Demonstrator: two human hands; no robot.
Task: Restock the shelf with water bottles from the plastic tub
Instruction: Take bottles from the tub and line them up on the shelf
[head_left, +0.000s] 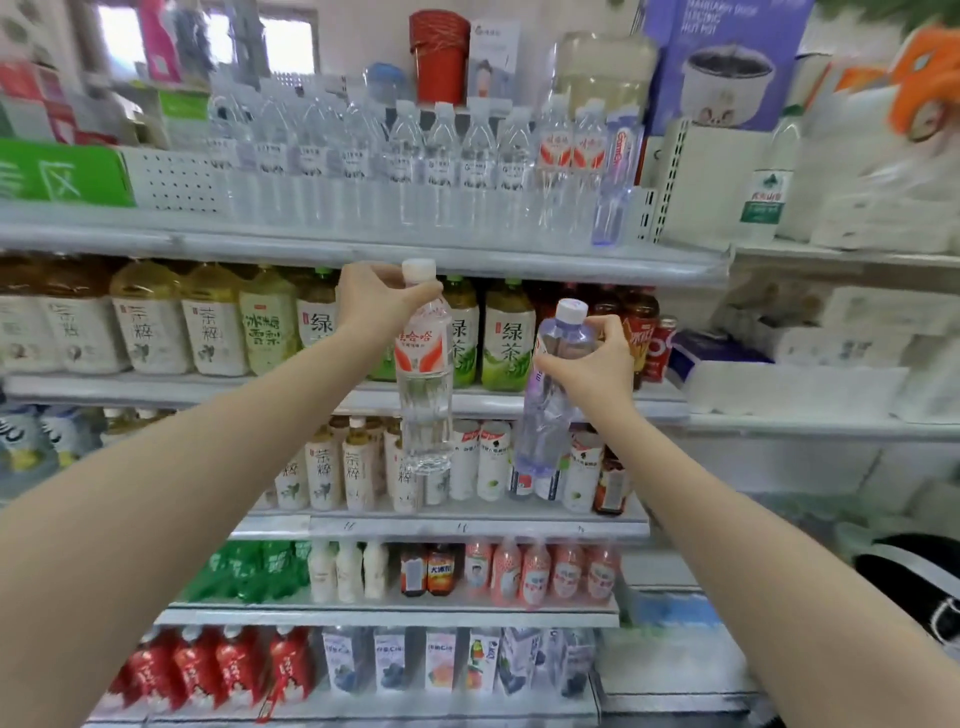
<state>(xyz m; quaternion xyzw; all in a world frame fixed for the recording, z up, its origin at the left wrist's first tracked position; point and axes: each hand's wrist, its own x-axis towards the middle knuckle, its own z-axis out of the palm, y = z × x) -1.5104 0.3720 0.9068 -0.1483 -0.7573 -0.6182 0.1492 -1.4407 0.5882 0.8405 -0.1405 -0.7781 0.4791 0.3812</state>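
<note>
My left hand (376, 301) grips the neck of a clear water bottle with a red-and-white label (423, 374), which hangs upright in front of the shelves. My right hand (597, 364) holds a second, purple-tinted water bottle (550, 410) by its shoulder, slightly tilted. Both bottles are raised just below the top shelf (363, 244), where a row of water bottles (415, 156) stands. At that row's right end are two red-labelled bottles (571, 150) and a purple one (615, 187). The plastic tub is out of sight.
Below the top shelf are rows of tea bottles (260, 327), smaller drinks (483, 457), and cartons and red bottles (234, 670) near the floor. A white upright (670, 176) bounds the shelf on the right. Boxes and paper packs (831, 374) fill the neighbouring unit.
</note>
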